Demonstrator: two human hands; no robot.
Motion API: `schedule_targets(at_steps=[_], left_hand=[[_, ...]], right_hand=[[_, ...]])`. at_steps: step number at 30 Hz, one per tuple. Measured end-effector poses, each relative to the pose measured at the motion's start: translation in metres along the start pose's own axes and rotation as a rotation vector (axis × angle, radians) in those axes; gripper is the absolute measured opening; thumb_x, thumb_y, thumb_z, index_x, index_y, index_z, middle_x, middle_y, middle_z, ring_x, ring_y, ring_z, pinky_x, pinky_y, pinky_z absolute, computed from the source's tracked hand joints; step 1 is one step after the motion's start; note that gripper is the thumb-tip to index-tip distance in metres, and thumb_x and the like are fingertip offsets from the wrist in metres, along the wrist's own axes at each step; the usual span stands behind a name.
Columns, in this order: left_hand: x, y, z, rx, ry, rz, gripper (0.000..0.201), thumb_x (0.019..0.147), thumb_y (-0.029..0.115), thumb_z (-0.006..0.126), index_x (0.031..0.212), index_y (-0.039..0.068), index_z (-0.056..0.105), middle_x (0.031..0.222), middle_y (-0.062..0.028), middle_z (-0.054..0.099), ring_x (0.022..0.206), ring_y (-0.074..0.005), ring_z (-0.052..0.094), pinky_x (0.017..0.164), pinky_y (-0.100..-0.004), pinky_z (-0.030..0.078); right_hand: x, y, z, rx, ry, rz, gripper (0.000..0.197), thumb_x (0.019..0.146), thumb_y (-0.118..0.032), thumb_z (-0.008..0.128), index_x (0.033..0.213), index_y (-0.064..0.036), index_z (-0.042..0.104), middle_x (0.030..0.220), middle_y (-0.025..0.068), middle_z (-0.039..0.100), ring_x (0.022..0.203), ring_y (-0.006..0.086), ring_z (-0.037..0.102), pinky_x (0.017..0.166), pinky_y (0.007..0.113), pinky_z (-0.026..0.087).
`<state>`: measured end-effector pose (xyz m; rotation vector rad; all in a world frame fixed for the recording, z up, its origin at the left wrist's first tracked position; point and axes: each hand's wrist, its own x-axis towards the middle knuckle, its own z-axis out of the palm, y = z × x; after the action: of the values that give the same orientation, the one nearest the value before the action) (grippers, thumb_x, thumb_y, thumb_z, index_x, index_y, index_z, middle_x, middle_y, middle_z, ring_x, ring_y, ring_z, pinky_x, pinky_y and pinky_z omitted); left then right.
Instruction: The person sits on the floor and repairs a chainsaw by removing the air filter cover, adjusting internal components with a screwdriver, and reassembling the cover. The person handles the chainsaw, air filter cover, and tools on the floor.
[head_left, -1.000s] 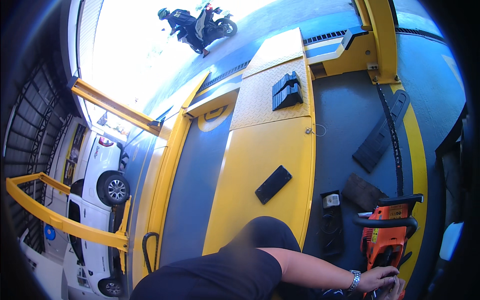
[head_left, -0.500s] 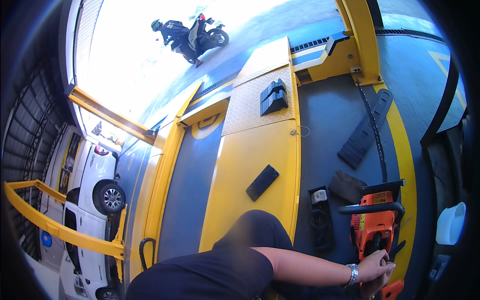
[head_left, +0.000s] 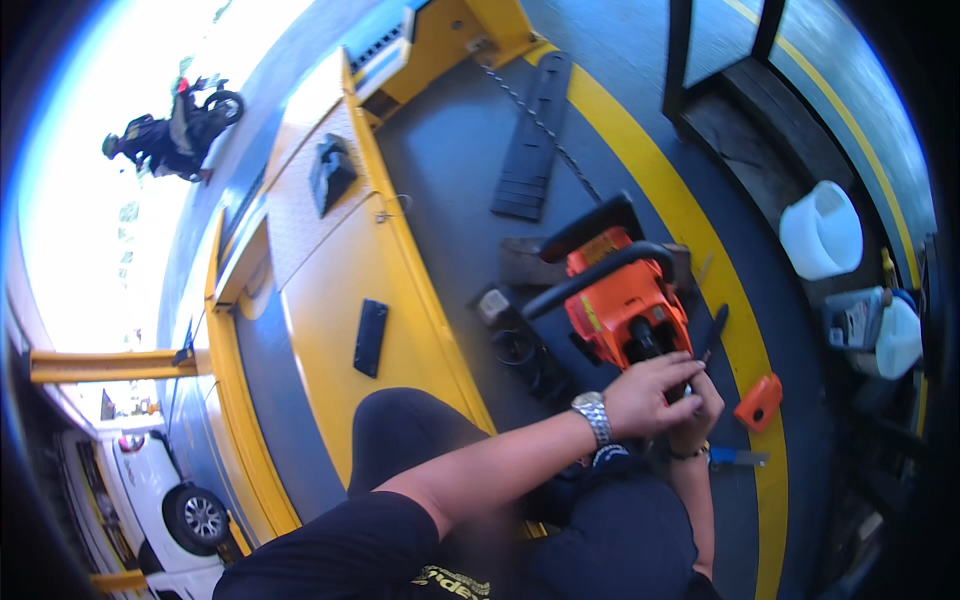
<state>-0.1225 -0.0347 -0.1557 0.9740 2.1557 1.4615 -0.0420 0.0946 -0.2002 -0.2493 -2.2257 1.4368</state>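
An orange chainsaw [head_left: 612, 300] stands on the floor before me, its black front handle uppermost and its chain-edged bar [head_left: 548, 132] pointing away. Both hands meet at its rear, against a black part [head_left: 648, 338] in the opened housing. My left hand [head_left: 648, 393], with a metal watch at the wrist, is closed, fingers bent over that part. Beside and partly under it, my right hand [head_left: 697, 418] is also closed. What the fingers hold is hidden between them. Right of my hands, a loose orange cover [head_left: 759, 403] lies on the yellow stripe.
A blue-handled tool [head_left: 735, 457] lies by my right wrist. Left of the saw are a black tray [head_left: 522, 350] and, on a yellow ramp, a phone [head_left: 370, 338]. A long black piece [head_left: 532, 140] lies beyond. A white bucket [head_left: 822, 232] stands right.
My view has swung to the right, so the saw and hands appear nearer the middle. Both hands stay together at the saw's rear; the right hand shows more now.
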Motion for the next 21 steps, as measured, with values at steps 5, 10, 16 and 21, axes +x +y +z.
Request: schedule_targets(at_steps=[5,10,16,21], left_hand=[[0.005,0.003,0.007,0.192,0.010,0.214,0.033,0.088,0.016,0.078,0.118,0.003,0.070,0.117,-0.0160,0.072,0.098,-0.0331,0.074,0.080,-0.0403,0.061],[0.006,-0.011,0.013,-0.354,-0.010,-0.094,0.023,0.096,0.020,0.074,0.110,0.002,0.069,0.100,-0.0081,0.075,0.078,-0.0177,0.069,0.071,-0.0298,0.056],[0.033,-0.001,0.012,-0.663,-0.265,-0.584,0.029,0.098,0.033,0.075,0.097,0.008,0.061,0.078,0.0028,0.060,0.067,-0.0052,0.053,0.061,-0.0226,0.044],[0.023,0.012,0.026,-0.774,0.135,-0.583,0.023,0.102,0.025,0.071,0.105,0.003,0.064,0.087,0.0003,0.065,0.077,-0.0060,0.058,0.069,-0.0220,0.048]], right_hand=[[-0.007,0.023,-0.014,0.045,0.012,-0.036,0.022,0.092,-0.019,0.074,0.098,0.0016,0.069,0.082,0.0149,0.067,0.072,0.0312,0.068,0.063,0.037,0.053],[-0.013,0.031,-0.017,0.104,-0.042,0.044,0.015,0.090,-0.006,0.074,0.103,-0.0002,0.071,0.087,0.0133,0.068,0.079,0.0300,0.071,0.070,0.035,0.055],[-0.026,0.056,-0.007,-0.047,-0.065,-0.016,0.007,0.087,-0.005,0.074,0.092,-0.0055,0.069,0.090,0.0087,0.067,0.079,0.0294,0.069,0.067,0.038,0.055],[-0.005,0.045,0.001,-0.136,-0.011,-0.096,0.012,0.084,-0.007,0.074,0.090,-0.0078,0.064,0.087,0.0085,0.062,0.075,0.0297,0.065,0.064,0.040,0.053]])
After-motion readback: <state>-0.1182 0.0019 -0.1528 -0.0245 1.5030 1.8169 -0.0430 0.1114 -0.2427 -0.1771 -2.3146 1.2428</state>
